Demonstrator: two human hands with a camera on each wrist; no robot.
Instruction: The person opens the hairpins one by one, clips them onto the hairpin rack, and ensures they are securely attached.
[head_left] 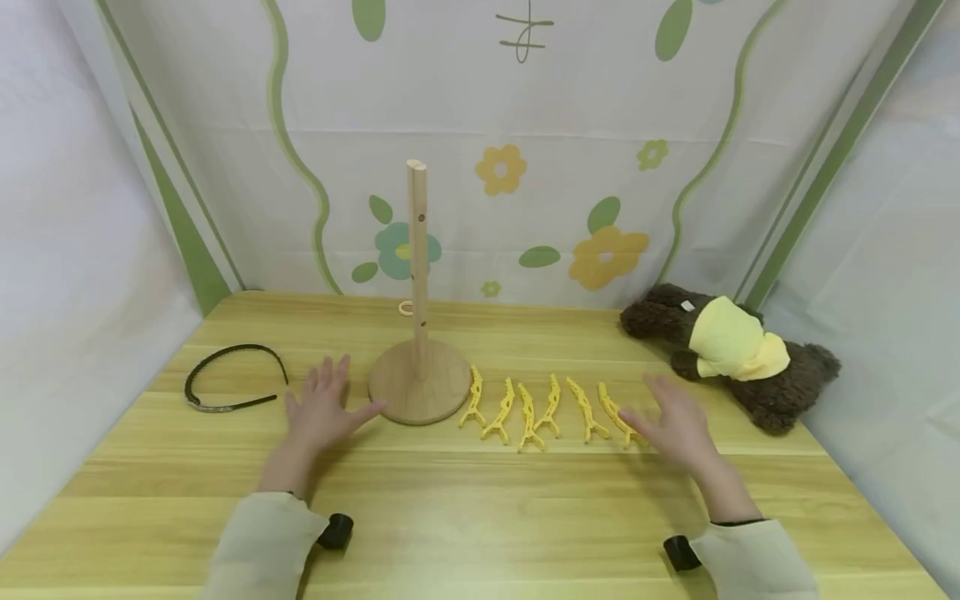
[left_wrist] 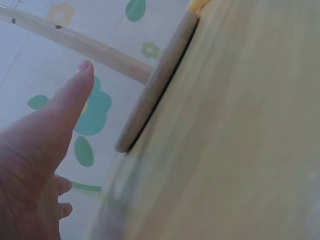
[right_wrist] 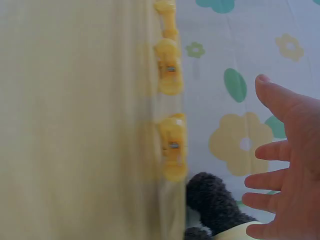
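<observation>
My left hand [head_left: 321,408] is held with fingers spread, between a black headband [head_left: 213,357] and the round base of a wooden stand [head_left: 390,390]. The left wrist view shows its thumb [left_wrist: 75,92] standing out in front of the stand's post. On the right, my right hand [head_left: 678,425] hovers with fingers extended beside the end of a row of yellow hair clips [head_left: 581,402]. In the right wrist view its palm holds nothing, and two hair clips [right_wrist: 172,145] are plainly seen along the table. Neither hand grips anything.
A dark brown plush toy in a yellow shirt [head_left: 727,337] lies at the back right of the wooden table [head_left: 450,517]. The stand's tall post [head_left: 420,250] rises near the middle. A small ring [head_left: 406,308] shows behind it. Printed cloth [head_left: 450,92] closes off the back.
</observation>
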